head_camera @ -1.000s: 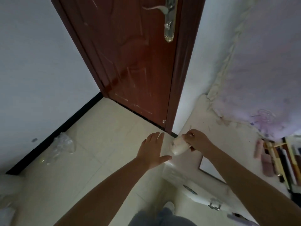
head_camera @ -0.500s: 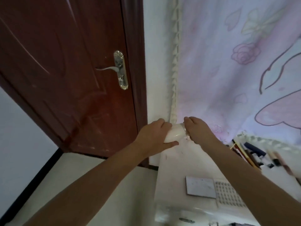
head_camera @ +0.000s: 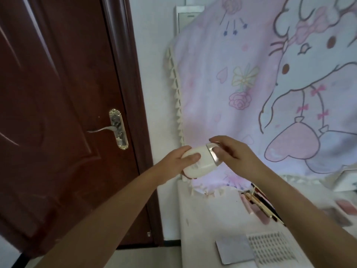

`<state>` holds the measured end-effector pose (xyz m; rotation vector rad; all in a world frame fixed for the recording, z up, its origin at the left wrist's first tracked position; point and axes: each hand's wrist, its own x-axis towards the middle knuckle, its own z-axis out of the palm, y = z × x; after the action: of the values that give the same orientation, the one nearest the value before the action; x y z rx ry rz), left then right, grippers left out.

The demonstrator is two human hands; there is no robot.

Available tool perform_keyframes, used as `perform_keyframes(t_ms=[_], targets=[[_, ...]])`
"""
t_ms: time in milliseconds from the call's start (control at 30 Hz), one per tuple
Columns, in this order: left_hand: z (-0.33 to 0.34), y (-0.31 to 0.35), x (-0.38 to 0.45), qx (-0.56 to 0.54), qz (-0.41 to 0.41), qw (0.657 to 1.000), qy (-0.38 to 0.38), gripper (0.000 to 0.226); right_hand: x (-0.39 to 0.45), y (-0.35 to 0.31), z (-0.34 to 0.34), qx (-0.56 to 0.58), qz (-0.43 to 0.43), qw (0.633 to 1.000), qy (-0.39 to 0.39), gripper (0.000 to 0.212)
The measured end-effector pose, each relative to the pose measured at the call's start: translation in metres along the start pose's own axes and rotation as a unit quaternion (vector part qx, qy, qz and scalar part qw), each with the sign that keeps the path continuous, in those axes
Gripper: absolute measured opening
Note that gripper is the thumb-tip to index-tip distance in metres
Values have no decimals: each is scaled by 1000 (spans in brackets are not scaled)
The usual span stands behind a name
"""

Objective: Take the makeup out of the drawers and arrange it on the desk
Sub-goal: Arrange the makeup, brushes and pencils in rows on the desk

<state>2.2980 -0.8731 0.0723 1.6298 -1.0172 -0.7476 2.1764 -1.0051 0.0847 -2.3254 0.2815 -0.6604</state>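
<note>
Now both hands hold one white jar [head_camera: 199, 161] in the air above the desk's [head_camera: 208, 215] left end: the left hand [head_camera: 179, 161] wraps its body, the right hand [head_camera: 233, 153] pinches the metallic cap end. Its long axis runs left-down to right-up between them, the desk straight below. Pencils [head_camera: 258, 204] lie to the right, a lash tray [head_camera: 270, 248] nearer

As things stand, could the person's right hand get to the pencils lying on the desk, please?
Probably not yet. The right hand pinches the metallic cap end of the cream bottle, which the left hand also holds. The pencils lie uncovered on the desk beneath the forearm, so letting go comes first.
</note>
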Motion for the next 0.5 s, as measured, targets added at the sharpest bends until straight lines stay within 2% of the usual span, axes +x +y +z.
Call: perform_keyframes(t_ms=[100, 233, 367, 500], targets=[[-1, 11, 6, -13, -9, 1000, -6, 11, 5, -4, -18, 81, 18, 997, -7, 24], [-3, 21, 18, 45, 8, 999, 19, 7, 13, -9, -30, 250, 62, 966, -2, 21], [-6, 28, 23, 146, 45, 987, 47, 14, 22, -12, -33, 217, 70, 973, 28, 24], [-12, 38, 24, 234, 61, 967, 75, 17, 29, -10, -42, 141, 98, 984, -47, 40]])
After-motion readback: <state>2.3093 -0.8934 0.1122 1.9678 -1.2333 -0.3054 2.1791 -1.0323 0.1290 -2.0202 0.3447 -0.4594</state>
